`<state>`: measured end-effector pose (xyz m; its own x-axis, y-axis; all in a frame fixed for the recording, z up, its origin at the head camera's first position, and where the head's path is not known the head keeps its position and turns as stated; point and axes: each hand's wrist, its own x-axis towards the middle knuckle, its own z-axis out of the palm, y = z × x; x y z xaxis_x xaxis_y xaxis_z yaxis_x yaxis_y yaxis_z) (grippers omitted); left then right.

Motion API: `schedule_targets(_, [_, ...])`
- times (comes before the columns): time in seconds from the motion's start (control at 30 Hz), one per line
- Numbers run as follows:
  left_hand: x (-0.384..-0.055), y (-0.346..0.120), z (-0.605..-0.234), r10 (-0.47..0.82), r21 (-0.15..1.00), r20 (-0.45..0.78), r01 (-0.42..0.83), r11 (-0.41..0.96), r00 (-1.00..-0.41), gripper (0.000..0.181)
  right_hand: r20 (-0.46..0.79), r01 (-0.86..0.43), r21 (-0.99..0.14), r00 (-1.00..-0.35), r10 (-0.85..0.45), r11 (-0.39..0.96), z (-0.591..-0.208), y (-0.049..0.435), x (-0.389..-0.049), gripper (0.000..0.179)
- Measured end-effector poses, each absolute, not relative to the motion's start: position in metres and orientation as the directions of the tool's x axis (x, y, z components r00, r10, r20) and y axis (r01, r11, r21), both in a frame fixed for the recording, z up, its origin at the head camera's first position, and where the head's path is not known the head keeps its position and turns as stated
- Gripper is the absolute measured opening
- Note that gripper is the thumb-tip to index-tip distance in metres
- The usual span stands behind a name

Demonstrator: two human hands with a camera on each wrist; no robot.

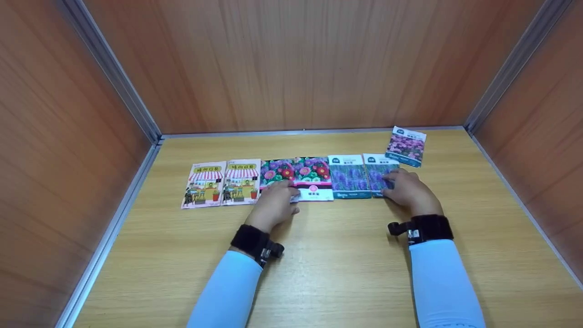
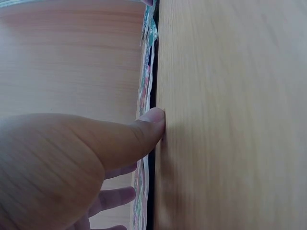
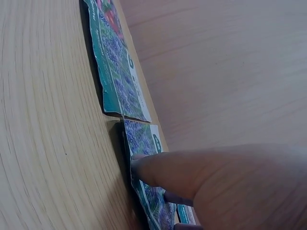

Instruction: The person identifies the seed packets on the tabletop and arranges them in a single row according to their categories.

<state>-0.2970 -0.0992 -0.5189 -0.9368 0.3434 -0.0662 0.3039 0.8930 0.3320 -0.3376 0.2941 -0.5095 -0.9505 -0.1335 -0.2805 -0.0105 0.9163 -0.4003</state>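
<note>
A row of flat paper packets, which look like seed packets, lies across the table. My left hand rests over the lower part of the left red-and-purple flower packet. In the left wrist view its thumb touches the tabletop by the packets' front edge, fingers spread. The matching flower packet lies just right of it. My right hand touches the right lavender packet with thumb and fingertips, partly hiding it. Its twin, the left lavender packet, lies flat alongside.
Two pink packets with striped awnings, one outer and one inner, form the row's left end. A pink-flower packet lies tilted behind the right hand. Wooden panels enclose the table at back and sides.
</note>
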Motion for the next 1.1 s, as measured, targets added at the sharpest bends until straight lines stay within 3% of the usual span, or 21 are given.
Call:
schedule_targets(0.27, [-0.2975, -0.0986, -0.5185, 0.333, 0.335, -0.085, 0.288, 0.897, -0.939, 0.051, -0.258, -0.054, -0.401, -0.951, -0.169, 0.914, -0.5096, 0.2941, -0.3371, 0.058])
schedule_targets(1.1, [-0.2958, -0.0988, -0.5173, 0.347, 0.33, -0.052, 0.312, 0.891, -0.936, 0.049, -0.272, -0.027, -0.435, -0.949, -0.16, 0.9, -0.5073, 0.2972, -0.3387, 0.059])
